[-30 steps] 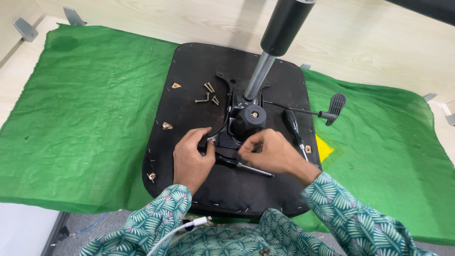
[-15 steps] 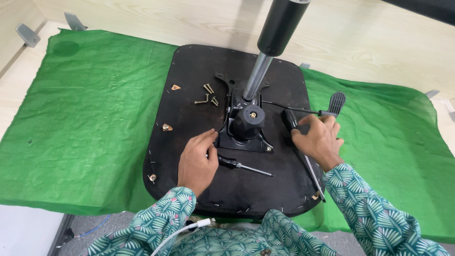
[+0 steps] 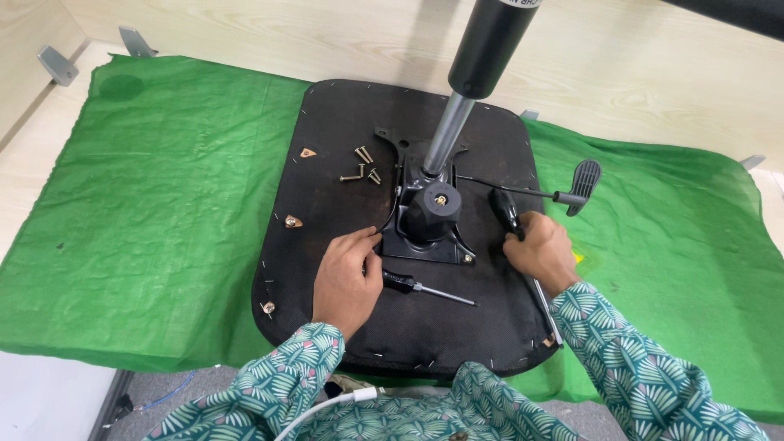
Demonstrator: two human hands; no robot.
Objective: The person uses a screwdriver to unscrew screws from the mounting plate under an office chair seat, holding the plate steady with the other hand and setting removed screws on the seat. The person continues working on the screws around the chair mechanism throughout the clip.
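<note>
A black chair seat base (image 3: 335, 245) lies upside down on a green cloth (image 3: 147, 196). At its middle sits a black metal mechanism (image 3: 431, 219) with a gas cylinder (image 3: 482, 57) rising from it. My left hand (image 3: 347, 278) rests flat on the seat base, fingertips at the mechanism's left edge. A small black-handled screwdriver (image 3: 416, 286) lies just right of that hand. My right hand (image 3: 541, 249) is closed around a long black-handled screwdriver (image 3: 506, 211), to the right of the mechanism.
Three loose screws (image 3: 363, 167) lie on the seat base left of the mechanism. A lever with a black paddle (image 3: 584, 184) sticks out to the right. A wooden floor surrounds the cloth, with grey metal brackets (image 3: 57, 64) at the far left.
My right hand left the mechanism, went right and closed on the long screwdriver. The small screwdriver now lies free on the seat. My left hand stayed by the mechanism.
</note>
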